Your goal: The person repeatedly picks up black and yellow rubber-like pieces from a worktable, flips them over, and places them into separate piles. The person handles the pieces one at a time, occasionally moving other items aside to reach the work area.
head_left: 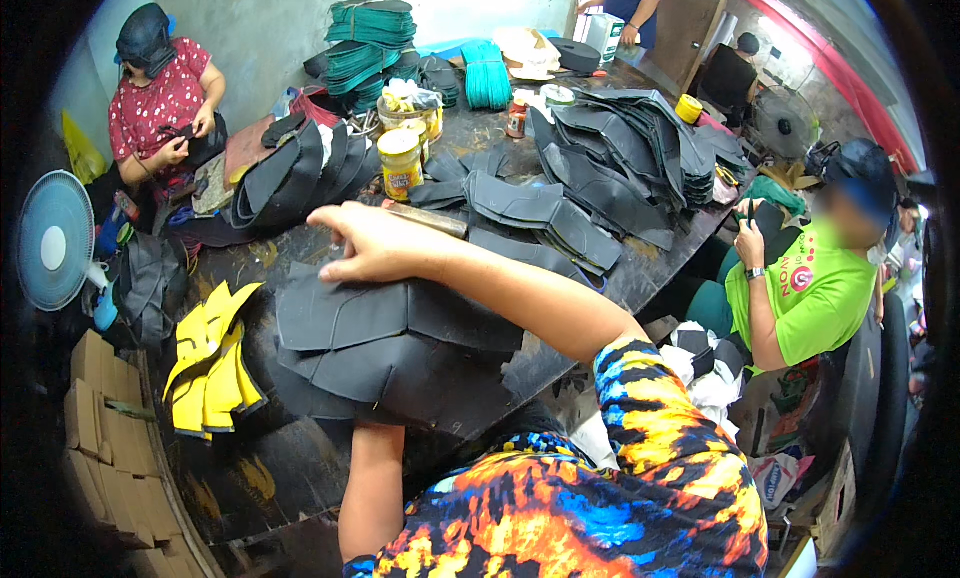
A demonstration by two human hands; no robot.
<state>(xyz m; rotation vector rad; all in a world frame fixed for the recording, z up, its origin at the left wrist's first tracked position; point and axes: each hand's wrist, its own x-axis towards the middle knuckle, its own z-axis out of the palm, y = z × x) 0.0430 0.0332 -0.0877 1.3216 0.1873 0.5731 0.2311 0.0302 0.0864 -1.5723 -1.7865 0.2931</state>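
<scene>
A stack of black, curved leather-like shoe pieces [400,338] with stitched seams lies in front of me on the dark table. My right hand [365,243] reaches across above its far edge. The index finger and thumb are apart, and nothing shows between them. The thumb is close to the stack's upper left edge; whether it touches cannot be made out. My left forearm [372,488] comes up from the lower edge, and its hand is hidden beneath the near side of the black pieces. Yellow pieces with dark edges [212,358] lie to the left.
More black pieces [620,158] are heaped across the table [260,478], near yellow-labelled jars [400,163] and teal bundles [485,75]. Co-workers sit at the far left and right; another person stands at the back. A blue fan [55,240] and cardboard pieces [120,438] are at left.
</scene>
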